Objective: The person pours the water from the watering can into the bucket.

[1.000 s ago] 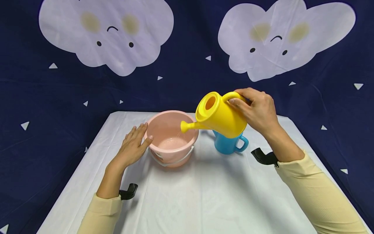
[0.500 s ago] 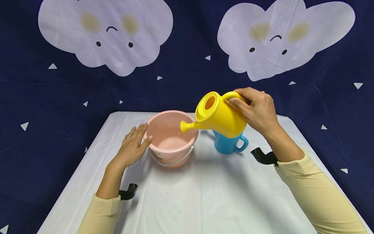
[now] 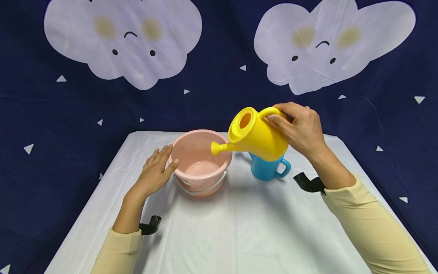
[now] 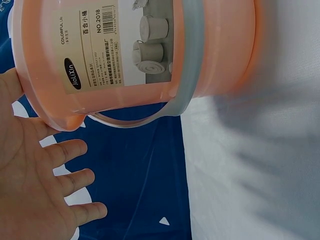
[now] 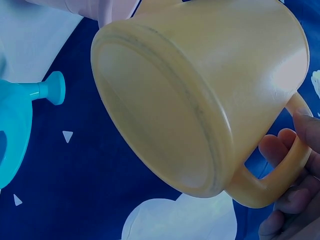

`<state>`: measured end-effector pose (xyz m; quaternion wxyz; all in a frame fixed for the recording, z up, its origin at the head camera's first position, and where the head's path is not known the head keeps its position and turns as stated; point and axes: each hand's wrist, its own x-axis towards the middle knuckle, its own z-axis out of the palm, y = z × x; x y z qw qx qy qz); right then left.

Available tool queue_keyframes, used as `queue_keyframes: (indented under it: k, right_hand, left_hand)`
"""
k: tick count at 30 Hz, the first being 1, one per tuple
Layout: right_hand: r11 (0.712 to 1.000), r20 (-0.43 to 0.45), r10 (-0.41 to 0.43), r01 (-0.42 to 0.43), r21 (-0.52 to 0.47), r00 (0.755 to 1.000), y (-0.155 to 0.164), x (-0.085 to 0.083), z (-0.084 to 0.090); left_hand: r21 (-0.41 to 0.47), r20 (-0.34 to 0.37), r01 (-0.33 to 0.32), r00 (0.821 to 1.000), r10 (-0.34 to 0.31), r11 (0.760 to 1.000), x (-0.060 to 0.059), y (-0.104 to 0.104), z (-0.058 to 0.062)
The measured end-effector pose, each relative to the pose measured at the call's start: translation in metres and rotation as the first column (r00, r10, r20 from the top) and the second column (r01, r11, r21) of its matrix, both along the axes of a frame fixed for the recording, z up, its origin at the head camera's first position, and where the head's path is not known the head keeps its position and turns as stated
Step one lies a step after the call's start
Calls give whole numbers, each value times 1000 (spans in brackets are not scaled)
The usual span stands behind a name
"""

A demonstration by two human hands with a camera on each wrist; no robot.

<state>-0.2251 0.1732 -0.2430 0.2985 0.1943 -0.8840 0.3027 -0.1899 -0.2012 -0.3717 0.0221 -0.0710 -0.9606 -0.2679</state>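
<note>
A yellow watering can (image 3: 261,134) is tilted in the air, its spout over the rim of a pink bucket (image 3: 205,183). My right hand (image 3: 302,127) grips the can's handle, with fingers and thumb curled round it; the can's underside fills much of the right wrist view. Shiny liquid seems to lie at the bottom of the bucket. At the bucket's left side, my left hand (image 3: 155,171) has its fingers spread and rests lightly against the rim. In the left wrist view the bucket's label (image 4: 90,47) and pale handle (image 4: 192,55) show close to that hand (image 4: 35,170).
On the white-covered table (image 3: 219,236), a blue watering can (image 3: 265,169) stands right of the bucket, partly hidden behind the yellow one. A dark blue cloth (image 3: 219,102) with cloud faces hangs behind the table. Each wrist carries a black mount (image 3: 309,183).
Both hands, the bucket and the yellow can hold nearly the same positions. Faint streaks below the spout, seen earlier, are hard to make out now.
</note>
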Motion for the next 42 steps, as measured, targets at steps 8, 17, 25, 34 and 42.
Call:
queue_keyframes:
  k: [8, 17, 25, 34, 42]
  right_hand:
    - [1000, -22, 9, -9, 6, 1000, 0, 0, 0]
    - [1000, -43, 14, -13, 21, 999, 1, 0, 0]
    - [1000, -45, 10, -9, 27, 999, 1, 0, 0]
    - [1000, -37, 20, -20, 9, 999, 0, 0, 1]
    - [1000, -33, 19, -19, 7, 999, 0, 0, 1]
  left_hand:
    - [3, -10, -2, 1000, 2, 1000, 0, 0, -1]
    - [6, -13, -2, 1000, 2, 1000, 0, 0, -2]
    - [3, -18, 0, 1000, 0, 1000, 0, 1, -2]
    - [0, -19, 1, 1000, -1, 1000, 0, 1, -1]
    - [-1, -17, -2, 1000, 2, 1000, 1, 1, -1]
